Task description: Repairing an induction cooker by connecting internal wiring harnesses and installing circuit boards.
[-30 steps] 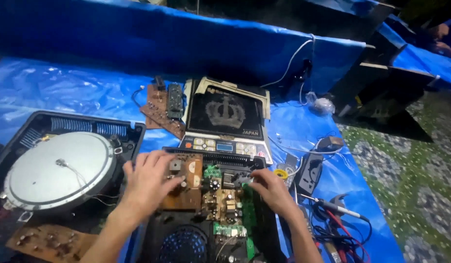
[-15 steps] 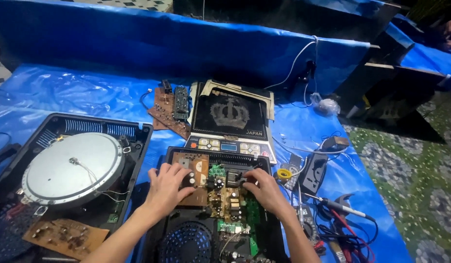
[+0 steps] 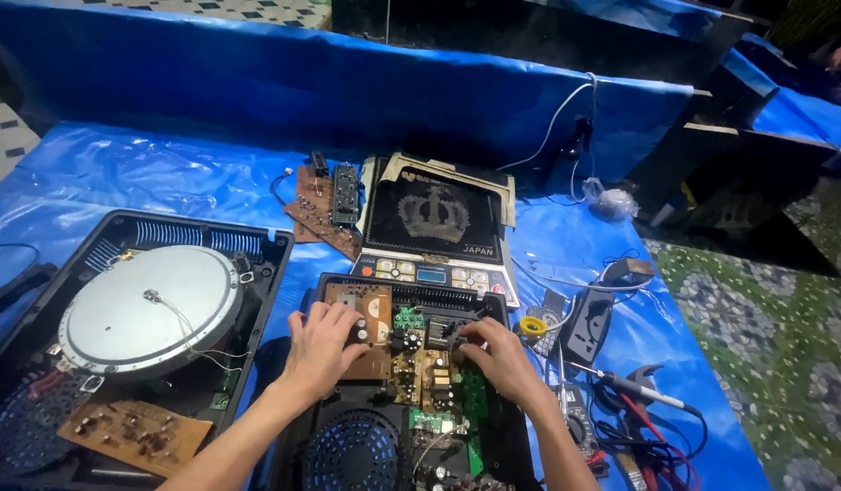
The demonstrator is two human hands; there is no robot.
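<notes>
Circuit board (image 3: 411, 350) sat inside the opened black cooker case (image 3: 493, 300) at the middle of the desk, brown on its left part and green toward the right, crowded with small parts. Both hands rested on it — the left hand (image 3: 322, 345) lay flat over the brown part with fingers spread and loose, clamped on nothing, while the right hand (image 3: 500, 353) curled its fingertips down among the parts at the board's right side; whether that grip pinched anything I could not tell. Just beyond the case leaned the cooker's glass top panel (image 3: 436, 223), already off, and below the board a round fan (image 3: 352, 459) showed in the same case. By my judgement the opening-up was done and the board itself was not yet out (it looked seated in the case). To the left stood a second open cooker with a pale round coil disc (image 3: 148, 309). A loose brown board (image 3: 134, 435) lay near it. Pliers (image 3: 643, 409) and a roll of yellow tape (image 3: 532, 325) lay to the right on the blue sheet (image 3: 166, 182).
</notes>
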